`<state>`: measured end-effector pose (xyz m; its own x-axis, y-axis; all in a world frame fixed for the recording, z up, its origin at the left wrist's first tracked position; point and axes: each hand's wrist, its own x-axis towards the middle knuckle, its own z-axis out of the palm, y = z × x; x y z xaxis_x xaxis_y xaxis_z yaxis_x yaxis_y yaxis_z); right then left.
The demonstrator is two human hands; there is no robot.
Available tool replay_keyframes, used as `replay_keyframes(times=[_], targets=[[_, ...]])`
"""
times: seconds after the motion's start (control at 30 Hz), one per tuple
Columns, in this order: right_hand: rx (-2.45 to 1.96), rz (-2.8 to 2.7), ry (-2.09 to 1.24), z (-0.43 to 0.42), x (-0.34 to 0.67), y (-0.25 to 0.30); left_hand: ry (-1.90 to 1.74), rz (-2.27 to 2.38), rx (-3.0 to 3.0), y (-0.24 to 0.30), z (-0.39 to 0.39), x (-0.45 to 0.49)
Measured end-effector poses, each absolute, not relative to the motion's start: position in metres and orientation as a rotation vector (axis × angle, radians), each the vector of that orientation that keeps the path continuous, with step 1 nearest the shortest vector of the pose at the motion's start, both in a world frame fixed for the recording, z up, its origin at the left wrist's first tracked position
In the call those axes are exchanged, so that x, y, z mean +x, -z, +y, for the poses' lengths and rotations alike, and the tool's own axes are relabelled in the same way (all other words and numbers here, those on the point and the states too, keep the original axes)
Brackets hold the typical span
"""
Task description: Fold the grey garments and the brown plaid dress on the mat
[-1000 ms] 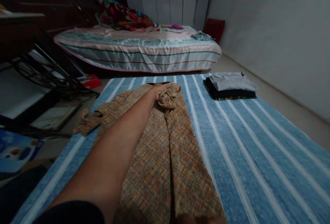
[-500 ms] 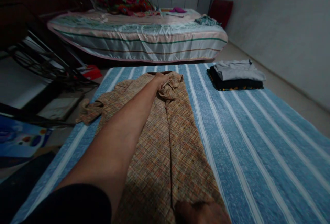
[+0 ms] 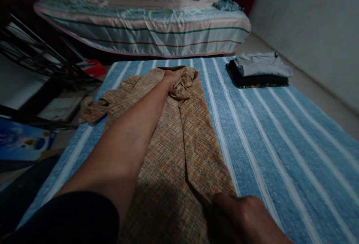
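A tan checked shirt (image 3: 171,150) lies spread lengthwise on a blue sheet with white stripes (image 3: 280,143). My left arm reaches far across it, and my left hand (image 3: 171,78) is closed on the bunched cloth at the shirt's far end near the collar. One sleeve (image 3: 91,111) trails off the sheet's left edge. My right hand (image 3: 241,217) sits at the near right corner of the shirt, fingers curled on the hem.
A folded stack of clothes (image 3: 259,71), grey on top of dark, rests at the sheet's far right. Beyond lies a low mattress (image 3: 146,30) with striped cover and a colourful heap. Dark furniture, cables and papers (image 3: 42,83) crowd the left. A wall (image 3: 308,23) runs along the right.
The view has tilted down and closer. My right hand has come into sight at the shirt's near hem, and the right front edge of the shirt has pulled straighter. My left hand keeps its hold.
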<state>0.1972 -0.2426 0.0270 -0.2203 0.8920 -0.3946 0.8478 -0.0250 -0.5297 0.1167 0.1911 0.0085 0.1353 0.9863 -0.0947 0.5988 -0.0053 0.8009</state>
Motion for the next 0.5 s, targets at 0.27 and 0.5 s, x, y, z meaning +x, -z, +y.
replay_keyframes(times=[0.27,0.5], targets=[[-1.668,-2.308,-1.186,-0.246,0.167,-0.023,-0.701,1.642,1.674,-0.007,0.19,0.121],[-1.679,-1.979,-1.447,-0.244,0.182,-0.035,-0.763,1.737,1.923,-0.009,0.198,0.107]])
